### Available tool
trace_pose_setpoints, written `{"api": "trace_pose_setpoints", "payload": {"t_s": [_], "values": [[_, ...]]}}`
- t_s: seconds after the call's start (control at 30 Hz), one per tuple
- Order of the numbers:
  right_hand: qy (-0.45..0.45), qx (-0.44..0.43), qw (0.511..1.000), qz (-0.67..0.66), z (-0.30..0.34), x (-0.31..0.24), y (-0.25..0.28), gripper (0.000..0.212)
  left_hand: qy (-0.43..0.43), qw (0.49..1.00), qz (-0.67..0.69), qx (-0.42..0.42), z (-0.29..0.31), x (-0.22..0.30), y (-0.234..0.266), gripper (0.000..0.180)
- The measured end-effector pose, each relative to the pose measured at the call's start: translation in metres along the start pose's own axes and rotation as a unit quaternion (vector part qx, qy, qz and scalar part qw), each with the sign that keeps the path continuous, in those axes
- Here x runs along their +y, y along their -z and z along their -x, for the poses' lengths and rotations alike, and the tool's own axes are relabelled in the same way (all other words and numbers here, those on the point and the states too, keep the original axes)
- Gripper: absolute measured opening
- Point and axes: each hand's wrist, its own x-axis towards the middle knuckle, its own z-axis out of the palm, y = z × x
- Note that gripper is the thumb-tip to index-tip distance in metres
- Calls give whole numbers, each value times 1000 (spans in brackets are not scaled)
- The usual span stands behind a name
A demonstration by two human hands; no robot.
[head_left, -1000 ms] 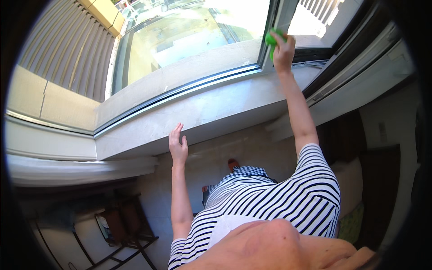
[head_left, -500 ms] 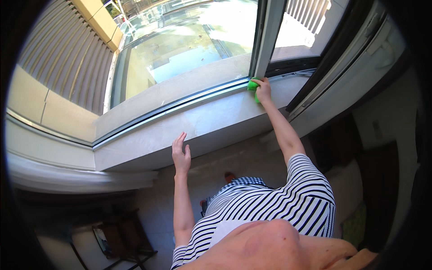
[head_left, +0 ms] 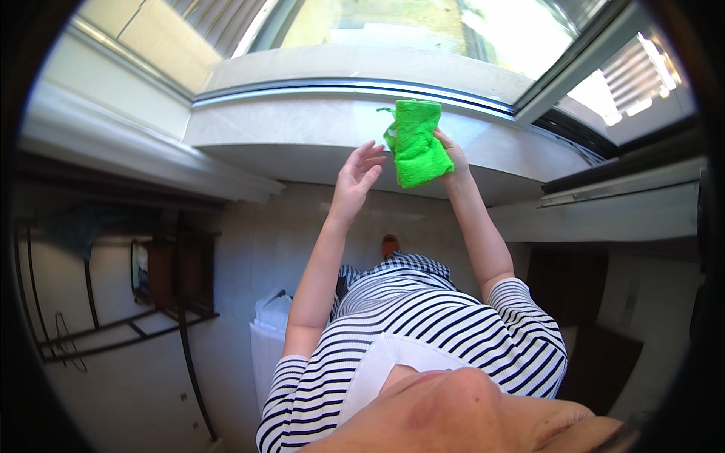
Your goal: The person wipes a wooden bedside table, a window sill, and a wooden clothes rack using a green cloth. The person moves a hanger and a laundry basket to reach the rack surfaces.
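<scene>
A bright green, fluffy cleaning cloth (head_left: 421, 143), folded into a pad, is held up in front of the window sill (head_left: 302, 124). My right hand (head_left: 456, 160) grips it along its right edge, the fingers partly hidden behind it. A small loop sticks out at the cloth's upper left. Just left of the cloth is my left hand (head_left: 358, 178), empty, with its fingers apart and a small gap between them and the cloth.
Beyond the sill stands a large window (head_left: 393, 60) with a metal track (head_left: 317, 84) along its base. At right is an upright frame (head_left: 581, 60). A dark rack (head_left: 181, 275) stands at lower left, and a white bin with a bag (head_left: 270, 317) is beside me.
My right hand has brought the green cloth away from the window frame's lower corner, back toward me. My left hand has moved closer to the cloth. The view has turned.
</scene>
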Motion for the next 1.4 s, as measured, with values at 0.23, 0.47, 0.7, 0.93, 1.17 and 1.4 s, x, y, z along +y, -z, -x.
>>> {"api": "trace_pose_setpoints", "payload": {"t_s": [0.23, 0.47, 0.7, 0.93, 1.17, 1.4], "values": [[-102, -24, 994, 40, -13, 78, -58, 44, 111, 966, 209, 99, 51, 8, 44, 42], [-158, -27, 978, 137, -15, 148, -98, 47, 47, 949, 271, 155, 84, 27, 82, 34], [-60, -16, 917, 394, 3, 186, -132, 58, -40, 947, 184, 260, 94, 33, 109, 37], [-101, -125, 876, 454, 5, 226, -167, 66, -68, 938, 150, 305, 121, 34, 138, 35], [-275, 39, 938, 209, -24, 276, -171, 47, -92, 865, 284, 403, 170, 49, 204, 18], [-340, -41, 939, -22, -55, 332, -176, 43, -137, 810, 396, 410, 239, 63, 283, 29]]}}
